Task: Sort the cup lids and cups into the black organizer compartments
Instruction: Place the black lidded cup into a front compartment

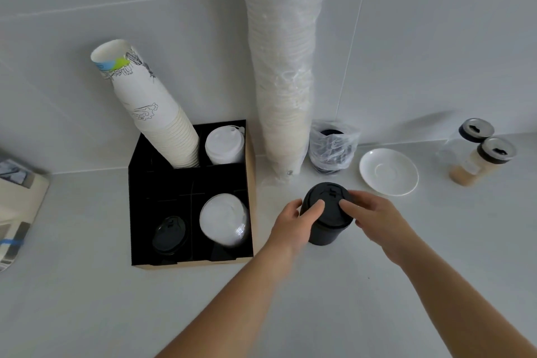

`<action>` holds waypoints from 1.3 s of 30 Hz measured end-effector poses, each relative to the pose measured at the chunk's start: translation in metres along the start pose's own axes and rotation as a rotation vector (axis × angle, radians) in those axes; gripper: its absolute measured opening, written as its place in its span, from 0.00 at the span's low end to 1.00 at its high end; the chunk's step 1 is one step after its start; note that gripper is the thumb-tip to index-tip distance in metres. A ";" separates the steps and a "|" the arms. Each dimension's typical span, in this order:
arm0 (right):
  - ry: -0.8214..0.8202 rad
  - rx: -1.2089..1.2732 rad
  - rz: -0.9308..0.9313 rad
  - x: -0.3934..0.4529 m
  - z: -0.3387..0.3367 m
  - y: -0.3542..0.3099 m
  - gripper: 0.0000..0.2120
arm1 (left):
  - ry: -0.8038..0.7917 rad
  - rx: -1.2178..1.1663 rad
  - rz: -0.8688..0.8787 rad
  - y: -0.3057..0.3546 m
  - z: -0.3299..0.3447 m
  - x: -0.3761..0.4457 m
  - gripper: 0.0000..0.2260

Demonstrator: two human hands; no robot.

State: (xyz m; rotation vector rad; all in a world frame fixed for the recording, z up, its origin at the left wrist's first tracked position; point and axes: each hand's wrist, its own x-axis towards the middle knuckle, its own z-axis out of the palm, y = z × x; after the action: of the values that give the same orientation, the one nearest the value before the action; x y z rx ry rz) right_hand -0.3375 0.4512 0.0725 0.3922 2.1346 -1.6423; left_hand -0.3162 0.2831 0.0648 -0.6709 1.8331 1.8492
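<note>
Both hands clasp a black lid stack (pixel 327 212) standing on the surface just right of the organizer (pixel 139 212): left hand (pixel 293 222) wraps its side, right hand (pixel 374 218) fingers rest on top. Likely pick-up step; next, lift it into the organizer's near-left compartment, which holds black lids (pixel 169 234).

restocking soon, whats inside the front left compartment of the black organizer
A short stack of black lids sits in the black organizer. Only the top lid shows; the lower ones, the count and the compartment floor are hidden.

Grey counter (pixel 319 299) bears black organizer (pixel 139 212); saucer (pixel 388 171); two jars (pixel 479 160).
</note>
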 end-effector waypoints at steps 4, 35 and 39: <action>0.014 0.043 0.013 0.014 0.005 0.002 0.11 | 0.029 0.007 -0.009 0.001 0.004 0.011 0.23; -0.217 0.294 0.188 0.019 0.024 0.009 0.16 | -0.135 -0.131 -0.212 -0.027 -0.012 0.031 0.41; -0.234 0.275 0.155 0.003 0.024 0.005 0.16 | -0.140 -0.166 -0.191 -0.031 -0.017 0.016 0.46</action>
State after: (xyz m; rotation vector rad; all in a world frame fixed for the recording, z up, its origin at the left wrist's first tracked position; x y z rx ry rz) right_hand -0.3339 0.4293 0.0616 0.4140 1.6733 -1.7978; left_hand -0.3086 0.2663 0.0303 -0.7270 1.4864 1.8833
